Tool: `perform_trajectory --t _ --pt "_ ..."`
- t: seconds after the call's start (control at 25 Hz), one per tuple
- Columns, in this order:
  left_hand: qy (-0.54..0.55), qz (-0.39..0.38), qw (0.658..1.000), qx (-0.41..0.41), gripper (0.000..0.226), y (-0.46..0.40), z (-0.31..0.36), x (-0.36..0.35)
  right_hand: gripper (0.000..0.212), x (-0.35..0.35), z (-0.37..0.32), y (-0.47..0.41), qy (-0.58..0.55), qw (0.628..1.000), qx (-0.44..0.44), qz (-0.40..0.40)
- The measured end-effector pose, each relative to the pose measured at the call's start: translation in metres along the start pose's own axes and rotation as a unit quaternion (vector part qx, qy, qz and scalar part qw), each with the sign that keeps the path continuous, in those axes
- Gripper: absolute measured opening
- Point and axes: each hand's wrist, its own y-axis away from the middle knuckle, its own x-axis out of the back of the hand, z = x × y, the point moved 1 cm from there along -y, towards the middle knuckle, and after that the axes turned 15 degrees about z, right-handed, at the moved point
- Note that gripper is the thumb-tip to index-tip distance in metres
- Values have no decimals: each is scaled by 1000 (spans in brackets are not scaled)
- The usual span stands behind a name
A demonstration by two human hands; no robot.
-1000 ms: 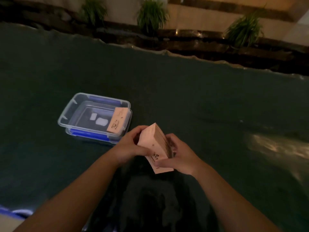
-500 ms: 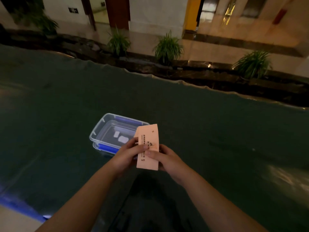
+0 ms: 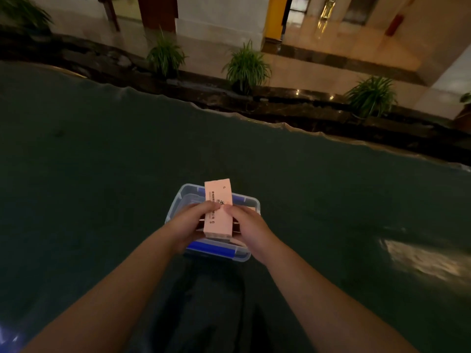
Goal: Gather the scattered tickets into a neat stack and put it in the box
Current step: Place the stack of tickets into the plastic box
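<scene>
A thick stack of pale pink tickets [image 3: 218,210] with dark print is held flat between both hands, directly above the clear plastic box [image 3: 178,200] with blue clips. My left hand [image 3: 190,222] grips the stack's left side and my right hand [image 3: 246,226] grips its right side, thumbs on top. Another pink ticket [image 3: 238,242] shows inside the box at the near right, mostly hidden under my right hand. The box's inside is largely covered by the hands and stack.
The box stands on a wide dark green cloth [image 3: 102,174] covering the table. Beyond the cloth's wavy far edge [image 3: 254,118] are a dark stone ledge, potted grass plants [image 3: 246,64] and a tiled floor. A light patch [image 3: 418,258] glints on the cloth at right.
Both hands have carried the ticket stack from the near side of the box to right above it. The view has shifted, so the box now sits at the centre.
</scene>
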Motion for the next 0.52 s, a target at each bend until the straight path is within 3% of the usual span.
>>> perform_trajectory --t 0.12,0.52 --pt "-24 9 999 20 29 -29 5 4 39 -25 3 -20 28 999 -18 24" --pt "-79 35 990 109 35 -92 -15 0 27 -63 22 -70 80 985 -122 87"
